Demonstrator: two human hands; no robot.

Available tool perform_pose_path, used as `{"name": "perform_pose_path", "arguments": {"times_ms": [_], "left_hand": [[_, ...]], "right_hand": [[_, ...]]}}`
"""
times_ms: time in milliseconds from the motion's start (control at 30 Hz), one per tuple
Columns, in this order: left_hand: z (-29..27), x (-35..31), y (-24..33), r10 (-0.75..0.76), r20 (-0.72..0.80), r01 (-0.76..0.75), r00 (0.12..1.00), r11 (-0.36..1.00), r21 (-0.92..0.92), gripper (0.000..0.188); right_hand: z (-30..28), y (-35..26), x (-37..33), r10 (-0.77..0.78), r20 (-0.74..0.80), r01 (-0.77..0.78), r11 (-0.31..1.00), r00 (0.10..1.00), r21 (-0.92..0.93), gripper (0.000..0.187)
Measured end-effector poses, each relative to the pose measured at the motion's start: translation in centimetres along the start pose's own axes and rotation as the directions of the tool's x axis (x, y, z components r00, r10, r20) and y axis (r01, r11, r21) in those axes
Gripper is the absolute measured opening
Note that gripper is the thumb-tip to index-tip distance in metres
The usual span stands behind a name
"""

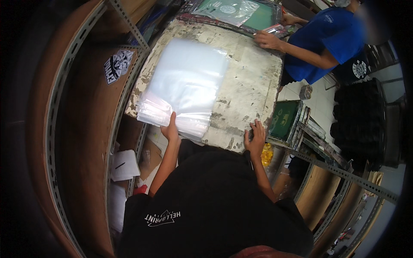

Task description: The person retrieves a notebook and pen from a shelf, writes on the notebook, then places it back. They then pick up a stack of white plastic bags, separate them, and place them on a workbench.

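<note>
A stack of clear plastic bags [185, 77] lies fanned on the worn, paint-flaked table [247, 86] in front of me. My left hand [170, 129] pinches the near edge of the stack, thumb on top and the other fingers hidden below. Light glares off the bags along that edge. To the right, my right hand [257, 136] rests on the table's near right corner with its fingers stretched out, apart from the bags and holding nothing.
Across the table a co-worker in a blue shirt [325, 43] handles plastic by a green printing screen [262, 15]. Metal-framed shelving [124, 94] borders the left side. Several framed screens [286, 120] stand at the right, above a slotted metal rail [344, 174].
</note>
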State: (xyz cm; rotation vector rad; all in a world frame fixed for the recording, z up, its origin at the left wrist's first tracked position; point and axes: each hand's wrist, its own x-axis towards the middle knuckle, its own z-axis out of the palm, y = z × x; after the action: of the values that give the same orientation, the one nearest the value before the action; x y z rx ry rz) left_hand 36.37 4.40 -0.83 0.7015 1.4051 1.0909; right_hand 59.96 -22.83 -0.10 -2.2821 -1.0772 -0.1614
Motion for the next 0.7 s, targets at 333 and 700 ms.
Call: {"name": "perform_pose_path", "arguments": {"times_ms": [333, 700], "left_hand": [[-0.2, 0.4, -0.4, -0.017, -0.048, 0.022, 0.999, 0.995, 0.097, 0.068], [0.2, 1.1, 0.1, -0.099, -0.004, 0.098, 0.995, 0.991, -0.090, 0.063]], "right_hand": [[-0.1, -0.4, -0.3, -0.004, 0.024, 0.005, 0.999, 1.000, -0.045, 0.039], [0.9, 1.4, -0.5, -0.018, 0.014, 0.019, 0.999, 1.000, -0.038, 0.038]]}}
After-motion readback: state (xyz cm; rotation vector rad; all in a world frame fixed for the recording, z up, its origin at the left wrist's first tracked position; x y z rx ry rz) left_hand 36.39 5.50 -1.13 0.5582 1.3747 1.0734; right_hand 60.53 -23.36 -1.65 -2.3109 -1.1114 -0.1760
